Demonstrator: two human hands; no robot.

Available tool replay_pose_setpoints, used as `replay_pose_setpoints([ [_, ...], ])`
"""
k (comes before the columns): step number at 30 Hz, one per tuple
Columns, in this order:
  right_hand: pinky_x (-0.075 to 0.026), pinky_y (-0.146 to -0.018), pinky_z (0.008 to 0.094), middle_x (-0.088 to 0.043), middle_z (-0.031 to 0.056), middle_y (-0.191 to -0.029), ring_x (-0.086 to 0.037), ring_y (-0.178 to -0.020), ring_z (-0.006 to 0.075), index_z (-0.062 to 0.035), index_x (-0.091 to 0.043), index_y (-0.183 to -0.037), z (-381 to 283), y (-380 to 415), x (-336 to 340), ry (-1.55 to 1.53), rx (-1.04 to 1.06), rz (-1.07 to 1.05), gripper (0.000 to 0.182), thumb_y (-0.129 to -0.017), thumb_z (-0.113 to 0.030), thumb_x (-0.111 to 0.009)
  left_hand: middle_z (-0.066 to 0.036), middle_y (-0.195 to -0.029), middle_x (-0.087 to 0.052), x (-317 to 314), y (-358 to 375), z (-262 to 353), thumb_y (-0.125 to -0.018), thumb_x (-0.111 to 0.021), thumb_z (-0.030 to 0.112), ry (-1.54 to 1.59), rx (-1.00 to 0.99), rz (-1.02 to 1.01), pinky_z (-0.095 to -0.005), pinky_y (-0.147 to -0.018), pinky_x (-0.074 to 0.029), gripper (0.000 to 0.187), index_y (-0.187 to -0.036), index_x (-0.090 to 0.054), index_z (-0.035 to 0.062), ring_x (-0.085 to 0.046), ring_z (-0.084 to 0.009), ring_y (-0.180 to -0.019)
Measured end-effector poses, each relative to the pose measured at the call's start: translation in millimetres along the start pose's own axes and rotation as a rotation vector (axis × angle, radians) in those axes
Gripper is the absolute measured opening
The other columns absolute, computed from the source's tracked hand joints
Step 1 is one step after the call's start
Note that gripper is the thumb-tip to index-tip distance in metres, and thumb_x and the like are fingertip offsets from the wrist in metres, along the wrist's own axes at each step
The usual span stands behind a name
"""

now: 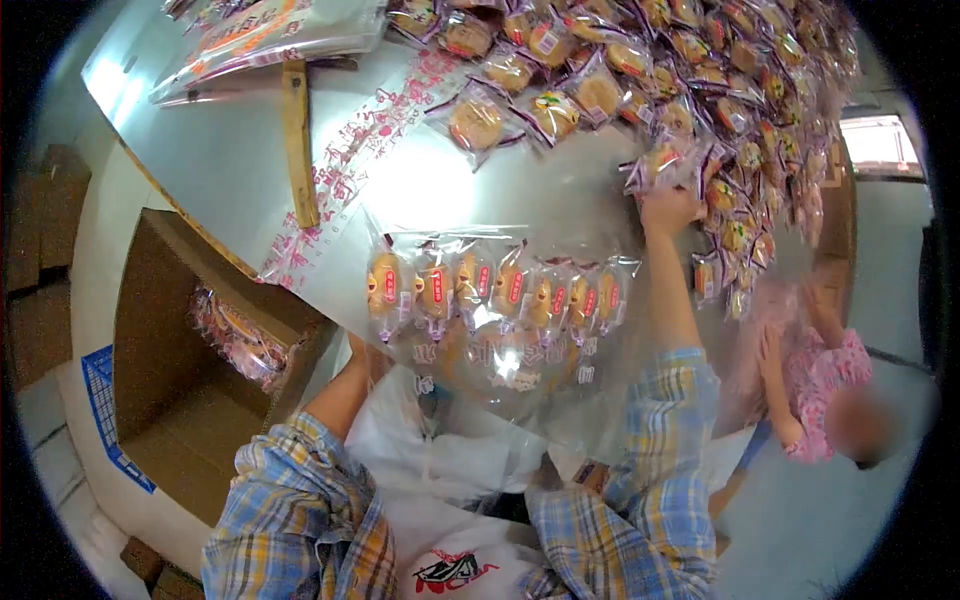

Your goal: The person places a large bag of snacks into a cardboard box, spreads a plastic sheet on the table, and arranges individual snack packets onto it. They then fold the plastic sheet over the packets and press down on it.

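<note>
Packets of wrapped cakes (745, 120) lie heaped across the far right of a shiny metal table (200, 125), while seven more stand side by side in a row (510, 285) near the worker's body, with a clear printed bag (510, 375) about them; whether every one is inside it is hard to tell. The right hand (672, 210) is at the near edge of the heap, fingers bent against a packet (665, 165); the wrappers hide whether they are clamped on it or just touching. The left hand (362, 350) is beside the bag's left edge, mostly behind film and glare, so its grip cannot be told.

Crimped wrapper ends overlap in the heap, so a packet seems best taken by its body and lifted clear, rather than dragged by a loose corner. Light pressure should suit the cakes, which look easily crushed. The row calls for even spacing, faces upward and no folded ends; a slack bag could catch on them, so a steady left side would help.

Left of the table, a carton (180, 400) holds a filled bag (240, 340). Another person's hand (770, 355) is just beside the heap, well apart from the worker's.
</note>
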State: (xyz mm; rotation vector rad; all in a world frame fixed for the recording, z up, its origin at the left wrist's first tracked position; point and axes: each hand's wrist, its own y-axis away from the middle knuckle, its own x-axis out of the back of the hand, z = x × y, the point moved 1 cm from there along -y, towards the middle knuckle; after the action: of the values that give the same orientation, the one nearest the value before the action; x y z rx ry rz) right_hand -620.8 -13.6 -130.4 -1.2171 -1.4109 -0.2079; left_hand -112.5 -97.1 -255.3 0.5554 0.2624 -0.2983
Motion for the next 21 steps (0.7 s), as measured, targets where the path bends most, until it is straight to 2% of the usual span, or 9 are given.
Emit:
replay_pose_setpoints([
  [3, -0.03, -0.106, 0.0604, -0.071, 0.0209, -0.11, -0.061, -0.103, 0.0378, -0.0005, -0.07, -0.108, -81, -22, 63, -0.008, -0.02, 0.073, 0.054, -0.089, -0.051, -0.065, -0.006, -0.115, -0.069, -8, 0, 3, -0.101, -0.062, 0.025, -0.014, 0.017, 0.019, -0.0376, -0.084, -0.054, 0.036, -0.126, -0.062, -0.0012, -0.067, -0.022, -0.098],
  [5, -0.038, -0.101, 0.0554, -0.072, 0.0208, -0.105, -0.062, -0.097, 0.0371, 0.002, -0.068, -0.104, -108, -39, 93, 0.115, -0.069, -0.08, 0.058, -0.087, -0.053, -0.068, -0.006, -0.112, -0.07, -8, 4, 9, -0.1, -0.062, 0.025, 0.004, 0.058, 0.072, -0.0384, -0.083, -0.055, 0.036, -0.124, -0.062, -0.0017, -0.067, -0.022, -0.095],
  [9, -0.049, -0.075, 0.0397, -0.069, 0.0189, -0.092, -0.061, -0.079, 0.0292, 0.0059, -0.065, -0.101, -121, -56, 118, -0.558, -0.11, -0.153, 0.054, -0.089, -0.047, -0.072, -0.005, -0.107, -0.071, 0, 17, 38, -0.099, -0.063, 0.026, 0.005, 0.175, 0.243, -0.0401, -0.079, -0.057, 0.036, -0.121, -0.063, -0.0027, -0.068, -0.0222, -0.09],
  [12, -0.049, -0.075, 0.0388, -0.067, 0.0146, -0.087, -0.062, -0.078, 0.0254, 0.0057, -0.064, -0.103, -97, -67, 103, -0.567, -0.152, -0.265, 0.052, -0.092, -0.045, -0.069, -0.013, -0.108, -0.073, 18, 20, 40, -0.093, -0.069, 0.026, -0.501, -0.128, 0.053, -0.045, -0.082, -0.057, 0.036, -0.118, -0.068, 0.0002, -0.07, -0.0329, -0.092],
  [14, -0.047, -0.063, 0.034, -0.066, 0.0099, -0.089, -0.059, -0.069, 0.0183, 0.0027, -0.062, -0.108, -112, -55, 131, -0.716, -0.228, -0.301, 0.051, -0.094, -0.046, -0.065, -0.017, -0.106, -0.073, -10, 55, 107, -0.089, -0.071, 0.027, -1.433, -0.29, 0.093, -0.0482, -0.084, -0.056, 0.034, -0.113, -0.072, 0.003, -0.07, -0.0392, -0.093],
  [16, -0.045, -0.055, 0.0307, -0.066, 0.0078, -0.089, -0.057, -0.065, 0.0146, -0.0001, -0.06, -0.107, -101, -51, 135, -0.893, -0.442, -0.392, 0.048, -0.095, -0.047, -0.064, -0.02, -0.096, -0.072, 3, 55, 98, -0.086, -0.07, 0.03, -1.364, -0.217, 0.203, -0.0505, -0.084, -0.054, 0.027, -0.1, -0.076, 0.0069, -0.067, -0.0426, -0.092],
  [18, -0.039, -0.048, 0.0275, -0.064, 0.0073, -0.087, -0.053, -0.059, 0.0112, -0.0039, -0.057, -0.102, -95, -31, 158, -0.979, -0.447, -0.415, 0.043, -0.095, -0.046, -0.062, -0.018, -0.091, -0.073, 9, 69, 94, -0.087, -0.069, 0.032, -1.366, -0.328, 0.322, -0.0493, -0.083, -0.054, 0.027, -0.095, -0.076, 0.0067, -0.068, -0.04, -0.089],
  [19, -0.039, -0.048, 0.027, -0.063, 0.0062, -0.085, -0.053, -0.06, 0.0111, -0.0043, -0.056, -0.101, -87, -19, 167, -0.987, -0.445, -0.363, 0.04, -0.097, -0.044, -0.06, -0.016, -0.092, -0.074, 3, 80, 110, -0.088, -0.067, 0.031, -1.384, -0.165, 0.3, -0.0482, -0.082, -0.054, 0.027, -0.093, -0.076, 0.006, -0.069, -0.0374, -0.089],
  [21, -0.04, -0.049, 0.027, -0.062, 0.004, -0.082, -0.053, -0.061, 0.0104, -0.0047, -0.057, -0.098, -71, 7, 194, -0.96, -0.406, -0.359, 0.032, -0.1, -0.036, -0.058, -0.016, -0.093, -0.075, 11, 90, 109, -0.088, -0.066, 0.032, -1.261, -0.222, 0.291, -0.0482, -0.082, -0.054, 0.028, -0.094, -0.076, 0.0057, -0.069, -0.0376, -0.089],
])
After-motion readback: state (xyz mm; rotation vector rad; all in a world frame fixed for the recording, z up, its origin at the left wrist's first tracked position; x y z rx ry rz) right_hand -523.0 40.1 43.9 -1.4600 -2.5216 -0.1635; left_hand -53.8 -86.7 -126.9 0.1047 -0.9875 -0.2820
